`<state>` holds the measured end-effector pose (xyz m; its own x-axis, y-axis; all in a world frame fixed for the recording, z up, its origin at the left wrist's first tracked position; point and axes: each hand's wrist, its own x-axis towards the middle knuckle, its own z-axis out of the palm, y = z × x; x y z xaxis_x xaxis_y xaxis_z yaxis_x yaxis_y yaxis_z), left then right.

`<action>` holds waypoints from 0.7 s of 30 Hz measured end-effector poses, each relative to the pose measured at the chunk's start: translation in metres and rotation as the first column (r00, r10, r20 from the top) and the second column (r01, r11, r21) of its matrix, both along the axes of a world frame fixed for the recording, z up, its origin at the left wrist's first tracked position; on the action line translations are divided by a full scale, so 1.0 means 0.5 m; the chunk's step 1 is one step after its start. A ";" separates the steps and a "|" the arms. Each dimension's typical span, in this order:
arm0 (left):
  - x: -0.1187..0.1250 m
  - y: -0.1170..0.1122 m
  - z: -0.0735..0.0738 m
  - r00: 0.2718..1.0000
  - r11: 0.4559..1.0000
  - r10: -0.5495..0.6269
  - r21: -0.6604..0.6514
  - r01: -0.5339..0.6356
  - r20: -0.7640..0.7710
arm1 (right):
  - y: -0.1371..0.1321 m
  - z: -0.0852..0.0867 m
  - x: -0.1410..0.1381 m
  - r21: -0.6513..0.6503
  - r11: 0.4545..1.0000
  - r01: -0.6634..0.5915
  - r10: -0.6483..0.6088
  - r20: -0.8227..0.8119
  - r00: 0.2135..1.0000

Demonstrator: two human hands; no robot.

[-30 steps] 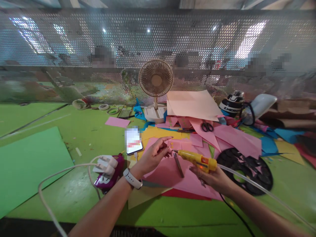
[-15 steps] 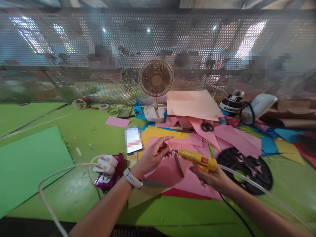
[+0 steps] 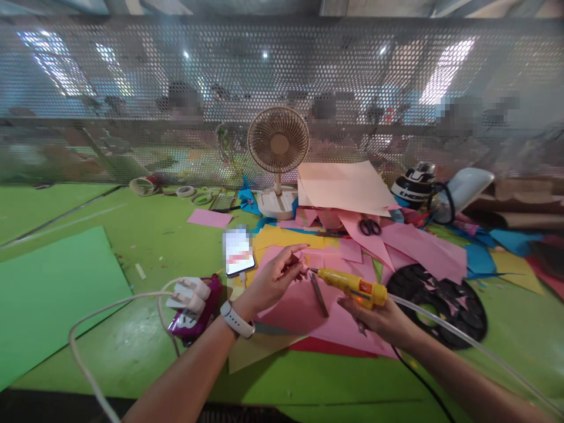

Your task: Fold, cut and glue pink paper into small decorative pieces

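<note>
Far L, on green tabletop (image 3: 145, 364): large bright-green paper sheet (image 3: 57, 299). Next, purple-and-white power strip (image 3: 211, 299) w/ white plugs; beyond it, lit rectangular phone (image 3: 239, 261). L hand (image 3: 274, 279), white band at wrist: half curled, thumb close to fingers; can't tell what, if anything, it pinches. Narrow dark flat strip (image 3: 319, 295) lies on pink paper sheet (image 3: 291, 305). Yellow plastic glue gun (image 3: 348, 285), orange light showing, is above pink sheet, nozzle just beside L fingertips. R hand (image 3: 379, 320) curled round its grip. Far R: round black segmented tray (image 3: 476, 314).

Piece (image 3: 304, 268) in left hand (image 3: 271, 283) too small to tell; phone screen (image 3: 238, 249) blurred; green sheet (image 3: 57, 299) cut off.
</note>
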<state>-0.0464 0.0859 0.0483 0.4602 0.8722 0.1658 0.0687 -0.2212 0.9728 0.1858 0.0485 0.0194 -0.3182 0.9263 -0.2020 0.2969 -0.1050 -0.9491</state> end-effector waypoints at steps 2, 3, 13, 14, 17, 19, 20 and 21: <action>-0.001 0.001 -0.001 1.000 1.000 0.004 0.007 -0.004 -0.014 | 0.001 -0.004 0.000 0.005 1.000 0.010 -0.010 -0.001 1.000; -0.001 0.001 -0.002 1.000 1.000 0.006 0.013 -0.006 -0.024 | 0.001 -0.005 0.000 0.006 1.000 0.010 -0.010 -0.004 1.000; -0.006 0.003 -0.005 0.984 0.991 0.090 0.114 -0.072 -0.157 | 0.014 -0.007 0.001 0.023 1.000 0.019 -0.019 -0.014 1.000; -0.008 0.005 -0.006 0.982 0.990 0.103 0.112 -0.086 -0.158 | 0.019 -0.004 0.004 0.009 1.000 0.019 -0.018 -0.035 0.999; -0.009 0.012 -0.010 0.982 0.988 0.137 0.086 -0.126 -0.134 | 0.032 0.015 0.022 -0.055 0.998 -0.004 -0.005 -0.161 0.987; -0.008 0.015 -0.012 0.984 0.988 0.145 0.065 -0.139 -0.107 | 0.032 0.031 0.041 -0.120 0.993 0.002 -0.033 -0.254 0.967; -0.008 0.016 -0.012 0.984 0.988 0.150 0.060 -0.145 -0.093 | 0.030 0.040 0.053 -0.160 0.987 0.011 -0.058 -0.288 0.956; -0.007 0.017 -0.012 0.984 0.986 0.158 0.060 -0.153 -0.078 | 0.025 0.047 0.066 -0.204 0.979 0.021 -0.085 -0.310 0.947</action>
<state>-0.0499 0.0945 0.0422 0.3335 0.9252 0.1809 0.1859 -0.2526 0.9495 0.2187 0.0608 0.0431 -0.3464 0.8959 -0.2782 -0.0258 -0.3056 -0.9518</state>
